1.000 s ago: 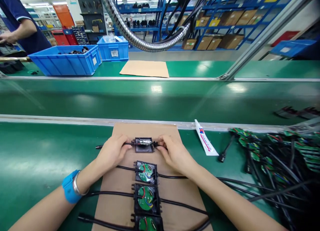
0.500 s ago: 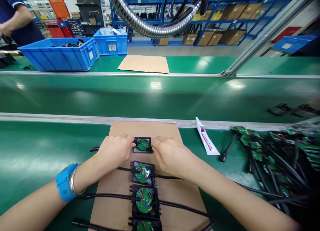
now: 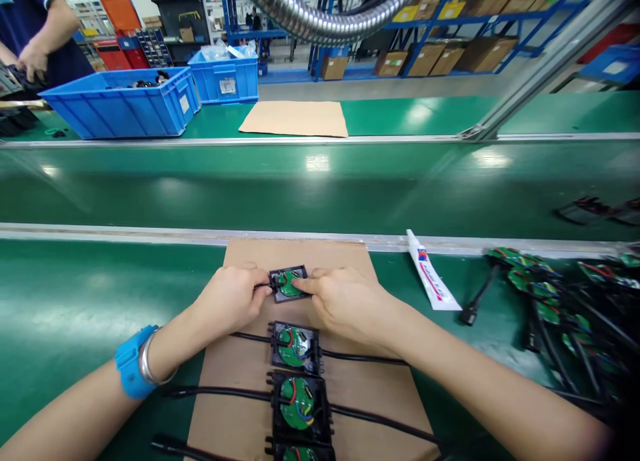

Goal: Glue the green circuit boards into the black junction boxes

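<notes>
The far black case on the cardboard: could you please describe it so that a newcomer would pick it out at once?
On the near green bench, find the cardboard sheet under both forearms. A column of black cases runs up it; take the far case. Unlike its neighbours, it sits between the left hand and right hand, a right finger on its green board.
</notes>
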{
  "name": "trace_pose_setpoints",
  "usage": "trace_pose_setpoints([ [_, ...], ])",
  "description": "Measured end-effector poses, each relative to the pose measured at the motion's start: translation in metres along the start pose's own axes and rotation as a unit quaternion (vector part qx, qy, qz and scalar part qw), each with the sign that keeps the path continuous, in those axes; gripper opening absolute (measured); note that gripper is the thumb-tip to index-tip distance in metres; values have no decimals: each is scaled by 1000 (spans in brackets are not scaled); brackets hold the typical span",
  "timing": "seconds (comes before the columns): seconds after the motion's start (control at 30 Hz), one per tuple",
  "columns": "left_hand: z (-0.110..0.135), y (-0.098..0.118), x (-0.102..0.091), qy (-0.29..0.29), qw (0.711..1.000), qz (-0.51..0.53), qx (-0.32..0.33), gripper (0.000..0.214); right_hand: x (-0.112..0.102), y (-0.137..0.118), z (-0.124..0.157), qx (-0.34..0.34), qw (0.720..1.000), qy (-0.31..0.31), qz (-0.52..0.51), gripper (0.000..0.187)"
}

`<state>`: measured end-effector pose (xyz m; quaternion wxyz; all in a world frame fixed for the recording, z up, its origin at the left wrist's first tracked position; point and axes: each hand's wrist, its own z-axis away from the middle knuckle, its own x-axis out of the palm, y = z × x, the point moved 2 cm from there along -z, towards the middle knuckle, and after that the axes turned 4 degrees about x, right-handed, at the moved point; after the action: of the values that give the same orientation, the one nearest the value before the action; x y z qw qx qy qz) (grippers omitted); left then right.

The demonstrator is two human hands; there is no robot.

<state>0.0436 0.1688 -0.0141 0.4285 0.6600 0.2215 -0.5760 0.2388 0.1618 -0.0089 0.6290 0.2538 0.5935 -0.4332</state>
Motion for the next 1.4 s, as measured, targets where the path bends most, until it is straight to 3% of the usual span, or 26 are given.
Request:
trace_pose_setpoints([
  [0.17,-5,-6,-1,-8,999,39,-4,17,-2,-3,1,3,1000,-25,-12,45],
  [0.3,0,3,-3,0,999,42,8,20,1,-10,9,0,999,-15,-29,41],
  [0.53,6,12,4,-97,994,-48,2,39,7,-18,16,20,999,9,-28,40],
  [0.83,-13,11,11,-152,976,-151,40,22,7,-20,15,15,999,14,-42,37],
  [0.97,-15,22,1,-121,976,-183,12,20,7,-28,19,31,999,16,-26,31],
  [1.07,-1,28,-1,-62,979,-193,-12,25,6,-31,21,39,999,15,-23,28],
  [1.23,25,28,16,24,985,-127,111,44,5,-33,22,22,1000,15,-10,29],
  [1.4,27,28,25,19,986,-127,102,42,9,-39,18,-7,1000,9,18,31],
])
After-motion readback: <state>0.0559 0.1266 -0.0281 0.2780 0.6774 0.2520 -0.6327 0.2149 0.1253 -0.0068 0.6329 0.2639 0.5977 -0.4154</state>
